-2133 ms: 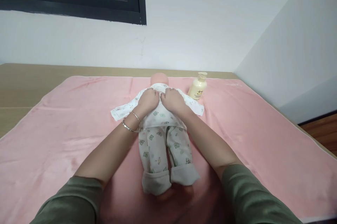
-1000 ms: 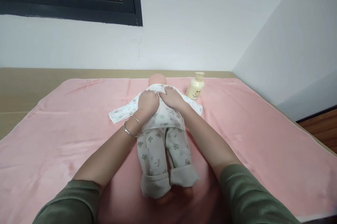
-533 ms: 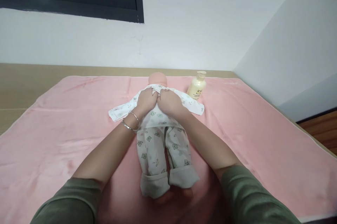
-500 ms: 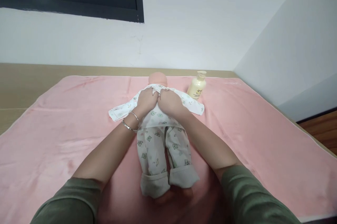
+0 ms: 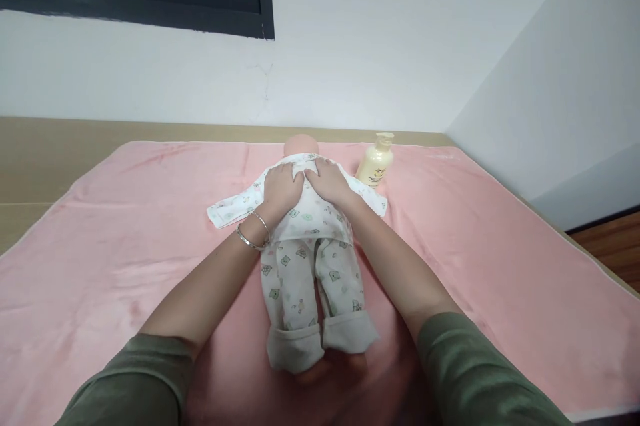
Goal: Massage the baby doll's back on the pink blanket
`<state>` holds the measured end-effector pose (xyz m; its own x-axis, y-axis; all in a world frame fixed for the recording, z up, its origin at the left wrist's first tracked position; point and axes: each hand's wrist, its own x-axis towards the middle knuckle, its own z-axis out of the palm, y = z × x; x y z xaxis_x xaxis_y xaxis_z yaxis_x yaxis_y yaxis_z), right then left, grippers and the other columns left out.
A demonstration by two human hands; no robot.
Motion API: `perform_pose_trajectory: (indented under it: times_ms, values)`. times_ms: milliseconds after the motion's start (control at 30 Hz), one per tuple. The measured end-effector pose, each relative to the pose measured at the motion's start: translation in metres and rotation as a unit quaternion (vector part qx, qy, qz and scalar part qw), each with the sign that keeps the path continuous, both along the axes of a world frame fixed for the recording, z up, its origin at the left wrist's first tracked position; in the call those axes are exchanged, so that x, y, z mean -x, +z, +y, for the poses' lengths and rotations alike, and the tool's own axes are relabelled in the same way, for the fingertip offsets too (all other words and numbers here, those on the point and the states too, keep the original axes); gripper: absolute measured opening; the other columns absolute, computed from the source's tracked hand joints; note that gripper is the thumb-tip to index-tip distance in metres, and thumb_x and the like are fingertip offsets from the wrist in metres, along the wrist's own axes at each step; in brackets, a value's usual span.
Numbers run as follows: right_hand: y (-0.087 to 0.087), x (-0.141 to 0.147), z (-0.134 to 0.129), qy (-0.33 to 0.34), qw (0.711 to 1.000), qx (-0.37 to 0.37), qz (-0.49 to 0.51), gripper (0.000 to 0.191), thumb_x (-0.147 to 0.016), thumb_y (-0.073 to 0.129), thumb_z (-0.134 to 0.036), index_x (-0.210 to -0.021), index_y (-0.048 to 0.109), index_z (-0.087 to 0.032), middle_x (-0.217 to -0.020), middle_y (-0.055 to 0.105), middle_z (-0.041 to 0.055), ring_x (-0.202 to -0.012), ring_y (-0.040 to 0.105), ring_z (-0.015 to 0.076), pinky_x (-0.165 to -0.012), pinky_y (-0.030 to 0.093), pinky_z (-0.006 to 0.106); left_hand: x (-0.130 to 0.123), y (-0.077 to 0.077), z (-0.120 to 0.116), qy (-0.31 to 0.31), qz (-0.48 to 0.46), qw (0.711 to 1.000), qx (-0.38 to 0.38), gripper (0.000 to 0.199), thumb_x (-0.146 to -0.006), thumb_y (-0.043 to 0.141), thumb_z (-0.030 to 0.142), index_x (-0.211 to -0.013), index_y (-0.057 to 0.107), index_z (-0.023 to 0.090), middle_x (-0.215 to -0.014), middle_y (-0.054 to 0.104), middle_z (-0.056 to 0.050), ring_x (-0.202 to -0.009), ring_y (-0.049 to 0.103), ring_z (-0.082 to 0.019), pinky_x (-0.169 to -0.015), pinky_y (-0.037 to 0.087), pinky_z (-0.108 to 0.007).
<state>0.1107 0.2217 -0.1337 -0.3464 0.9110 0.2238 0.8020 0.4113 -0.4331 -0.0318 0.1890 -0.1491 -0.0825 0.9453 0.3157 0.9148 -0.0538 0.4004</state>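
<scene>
A baby doll (image 5: pixel 301 144) lies on a pink blanket, its bald head at the far end and its feet toward me. It wears a white printed top (image 5: pixel 313 223) and matching trousers (image 5: pixel 299 286) with turned-up cuffs. My left hand (image 5: pixel 283 185), with silver bangles at the wrist, rests flat on the left side of the upper body, fingers apart. On the other side, my right hand (image 5: pixel 329 181) lies flat too, its fingers spread toward the shoulder. Both thumbs point inward, close to each other. The sleeves stretch out to either side.
A pale yellow pump-less bottle (image 5: pixel 375 161) stands beside the doll's right-hand sleeve. The pink blanket (image 5: pixel 125 239) covers a wooden surface (image 5: pixel 30 166) that meets a white wall (image 5: pixel 350 59). A dark window frame (image 5: pixel 250 3) is at upper left.
My fingers, bunched together at the middle of the top before, have opened and spread outward over it. The doll and the bottle stay in place.
</scene>
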Motion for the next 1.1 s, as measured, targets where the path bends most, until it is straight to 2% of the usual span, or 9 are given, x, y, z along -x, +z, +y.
perform_pose_trajectory:
  times_ms: [267, 467, 633, 833, 1000, 1100]
  values:
    - [0.003, -0.020, 0.009, 0.089, 0.995, 0.032, 0.018, 0.055, -0.101, 0.041, -0.051, -0.137, 0.055, -0.011, -0.146, 0.061, 0.0178, -0.131, 0.057, 0.0297, -0.110, 0.043, 0.041, 0.001, -0.005, 0.000, -0.008, -0.017, 1.000, -0.019, 0.055, -0.098, 0.032, 0.034, -0.138, 0.060, 0.008, -0.139, 0.067, -0.019, -0.133, 0.059, -0.032, -0.117, 0.041, -0.046]
    - [0.006, -0.016, 0.004, 0.067, 0.997, 0.028, 0.000, 0.051, -0.103, 0.041, -0.046, -0.140, 0.053, -0.012, -0.147, 0.061, 0.0170, -0.131, 0.058, 0.0290, -0.110, 0.042, 0.039, 0.000, -0.002, -0.002, -0.001, -0.029, 1.000, -0.010, 0.049, -0.096, 0.035, 0.032, -0.128, 0.067, 0.012, -0.133, 0.070, -0.018, -0.126, 0.062, -0.033, -0.113, 0.043, -0.047]
    - [0.010, -0.009, -0.002, 0.050, 0.998, 0.028, -0.021, 0.050, -0.104, 0.039, -0.044, -0.139, 0.055, -0.013, -0.149, 0.060, 0.0164, -0.136, 0.055, 0.0298, -0.115, 0.039, 0.041, 0.001, -0.002, -0.002, 0.010, -0.050, 0.999, -0.011, 0.051, -0.095, 0.039, 0.036, -0.131, 0.065, 0.011, -0.135, 0.068, -0.018, -0.129, 0.060, -0.034, -0.114, 0.042, -0.047]
    - [0.012, 0.003, -0.011, -0.037, 0.996, 0.045, -0.072, 0.055, -0.104, 0.033, -0.044, -0.138, 0.055, -0.007, -0.148, 0.057, 0.0233, -0.140, 0.051, 0.0367, -0.117, 0.036, 0.052, 0.001, -0.003, 0.001, 0.015, -0.083, 0.996, -0.003, 0.051, -0.094, 0.044, 0.038, -0.136, 0.062, 0.016, -0.140, 0.066, -0.016, -0.134, 0.057, -0.033, -0.117, 0.040, -0.049]
    - [0.012, 0.010, -0.016, -0.053, 0.994, 0.061, -0.079, 0.056, -0.103, 0.030, -0.041, -0.140, 0.052, -0.006, -0.151, 0.052, 0.0256, -0.143, 0.046, 0.0408, -0.117, 0.033, 0.063, 0.002, -0.003, 0.002, 0.020, -0.077, 0.997, 0.002, 0.051, -0.092, 0.044, 0.037, -0.136, 0.061, 0.016, -0.141, 0.065, -0.015, -0.135, 0.056, -0.033, -0.118, 0.038, -0.049]
    - [0.010, 0.007, -0.011, -0.051, 0.995, 0.063, -0.060, 0.054, -0.101, 0.033, -0.040, -0.138, 0.054, -0.007, -0.150, 0.054, 0.0254, -0.142, 0.047, 0.0413, -0.117, 0.032, 0.064, -0.001, 0.000, -0.002, 0.017, -0.055, 0.998, 0.005, 0.050, -0.094, 0.040, 0.034, -0.135, 0.061, 0.014, -0.139, 0.065, -0.017, -0.133, 0.057, -0.033, -0.116, 0.040, -0.048]
